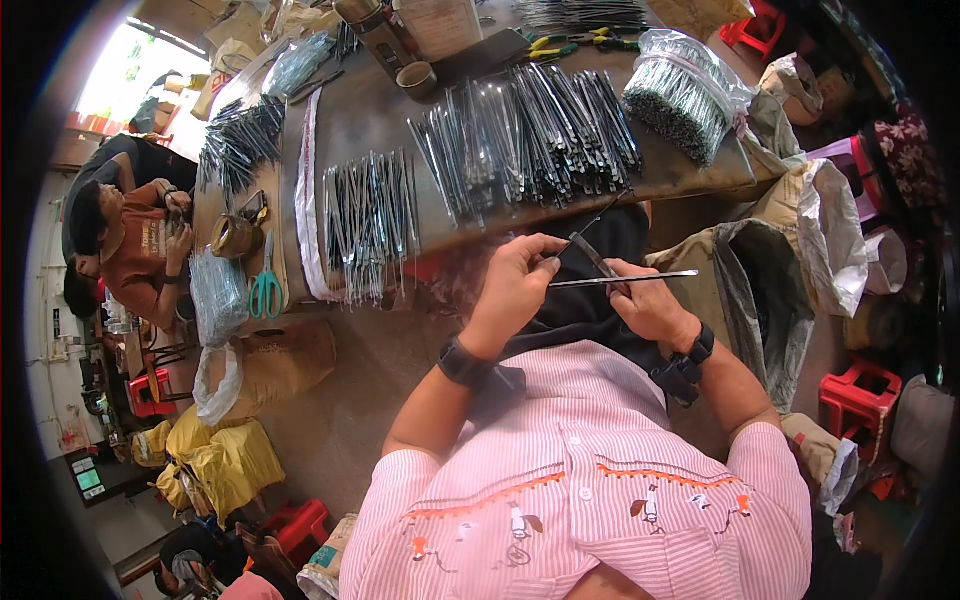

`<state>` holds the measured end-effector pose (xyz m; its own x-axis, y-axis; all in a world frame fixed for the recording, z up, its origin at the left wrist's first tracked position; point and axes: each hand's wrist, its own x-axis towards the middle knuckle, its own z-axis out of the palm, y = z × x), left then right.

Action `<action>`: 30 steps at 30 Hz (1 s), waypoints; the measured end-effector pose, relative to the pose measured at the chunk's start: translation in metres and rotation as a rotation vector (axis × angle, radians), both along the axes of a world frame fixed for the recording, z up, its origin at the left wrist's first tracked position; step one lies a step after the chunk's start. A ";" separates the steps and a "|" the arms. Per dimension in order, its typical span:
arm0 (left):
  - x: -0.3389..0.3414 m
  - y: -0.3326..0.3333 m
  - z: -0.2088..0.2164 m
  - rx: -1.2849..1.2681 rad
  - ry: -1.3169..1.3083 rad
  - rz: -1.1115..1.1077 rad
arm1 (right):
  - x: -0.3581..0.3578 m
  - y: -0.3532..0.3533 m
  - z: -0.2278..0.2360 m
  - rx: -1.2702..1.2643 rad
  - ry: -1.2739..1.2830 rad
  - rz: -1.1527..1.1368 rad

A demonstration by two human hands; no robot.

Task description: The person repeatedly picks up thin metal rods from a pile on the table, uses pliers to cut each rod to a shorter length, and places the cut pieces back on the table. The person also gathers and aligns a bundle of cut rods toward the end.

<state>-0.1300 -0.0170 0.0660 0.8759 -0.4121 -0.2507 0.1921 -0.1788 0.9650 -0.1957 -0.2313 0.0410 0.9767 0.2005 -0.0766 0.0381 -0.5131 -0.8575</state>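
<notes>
In front of my lap, my left hand (515,290) pinches a thin dark metal rod (600,213) that slants up toward the table edge. My right hand (648,303) has its fingers closed around a dark flat bar (592,254), whose exact kind I cannot make out. A shiny narrow metal strip (655,276) lies across between both hands, its far end sticking out past the right one. Just beyond, on the table (450,225), rest a large pile of similar metal strips (560,130) and a smaller pile of strips (370,220) to its left.
A plastic-wrapped bundle of rods (685,90) stands at the table's right. Pliers (550,48), a flask (378,35) and a cup (416,78) sit farther back. Teal scissors (267,285) lie left. A co-worker (140,240) sits at left; open sacks (760,300) stand at right.
</notes>
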 end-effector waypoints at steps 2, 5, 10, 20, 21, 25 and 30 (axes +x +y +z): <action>0.000 0.001 0.005 -0.004 0.054 -0.004 | -0.001 0.001 0.004 0.001 0.006 -0.015; -0.001 0.005 0.015 0.084 -0.104 -0.002 | 0.001 0.005 0.007 -0.005 -0.020 -0.013; -0.010 0.027 0.030 0.313 -0.409 0.037 | 0.012 0.017 0.008 0.006 -0.016 -0.032; 0.049 0.118 -0.005 0.528 -0.683 0.580 | 0.024 0.029 -0.003 0.167 0.174 0.031; 0.060 0.136 -0.010 0.588 -0.662 0.660 | 0.022 0.027 -0.004 0.246 0.274 -0.013; 0.087 0.193 -0.034 0.904 -0.570 0.731 | 0.017 0.023 -0.009 0.469 0.277 -0.146; 0.088 0.189 -0.041 1.069 -0.595 0.715 | 0.015 0.023 -0.012 0.562 0.267 -0.170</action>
<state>-0.0422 0.1724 0.0254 0.8954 0.3095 0.3201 0.1703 -0.9023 0.3960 -0.1811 -0.2085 0.0291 0.9602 0.1251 -0.2497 -0.2560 0.0374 -0.9659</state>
